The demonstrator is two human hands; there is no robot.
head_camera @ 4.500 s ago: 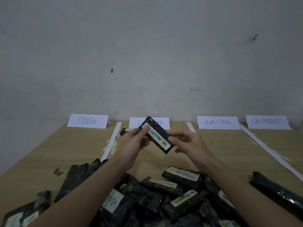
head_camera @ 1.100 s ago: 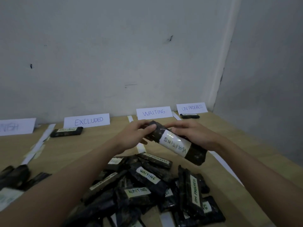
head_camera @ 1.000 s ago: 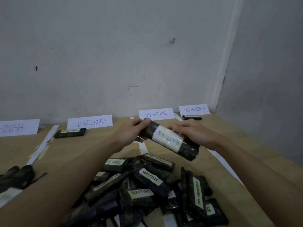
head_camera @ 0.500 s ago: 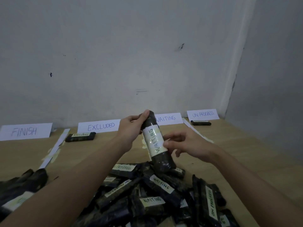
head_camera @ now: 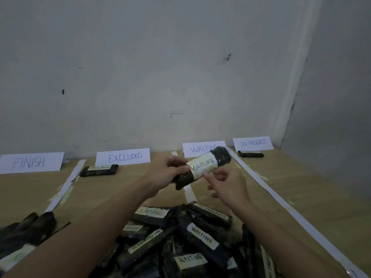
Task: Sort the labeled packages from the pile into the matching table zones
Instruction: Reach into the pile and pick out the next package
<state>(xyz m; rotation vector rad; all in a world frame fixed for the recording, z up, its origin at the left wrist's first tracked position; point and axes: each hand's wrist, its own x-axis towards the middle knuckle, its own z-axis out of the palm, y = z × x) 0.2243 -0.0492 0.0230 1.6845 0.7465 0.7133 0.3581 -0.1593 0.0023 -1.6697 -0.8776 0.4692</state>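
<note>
Above table [head_camera: 120, 189], dark WAITING-labelled package [head_camera: 202, 167]

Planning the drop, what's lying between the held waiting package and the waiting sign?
Nothing shows between them in the head view: the held WAITING package overlaps the WAITING sign.

Left hand [head_camera: 160, 175] grips the WAITING package [head_camera: 202, 167] — right hand [head_camera: 226, 187] touching.

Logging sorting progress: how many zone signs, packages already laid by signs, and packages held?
Zone signs: 4 (FINISH sign, EXCLUDED sign, WAITING sign, ON PROGRESS sign)
Packages laid by signs: 2 (EXCLUDED package, ON PROGRESS package)
Packages held: 1 (WAITING package, left hand)
Total: 7
</note>
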